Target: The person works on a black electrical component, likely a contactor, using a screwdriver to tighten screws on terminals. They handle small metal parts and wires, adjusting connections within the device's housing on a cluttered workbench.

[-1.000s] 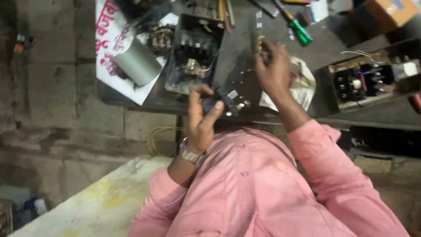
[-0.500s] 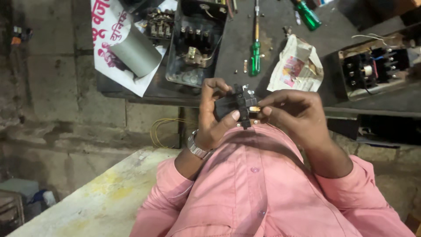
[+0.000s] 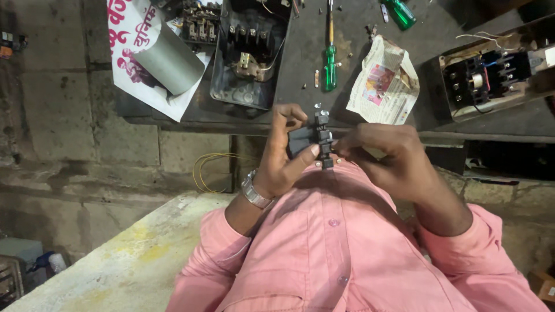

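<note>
One camera only, worn on the head and tilted steeply down past the chest. The pink shirt (image 3: 347,254) fills the frame from five to seven o'clock, very near the lens. The left hand (image 3: 281,156) and right hand (image 3: 393,159) meet at centre, close up. The dark workbench (image 3: 347,75) spans eleven to two o'clock, farther off. No second view overlaps it.

Bench w/ screwdriver (image 3: 329,66), paper wad (image 3: 384,81), prob. crowded
</note>
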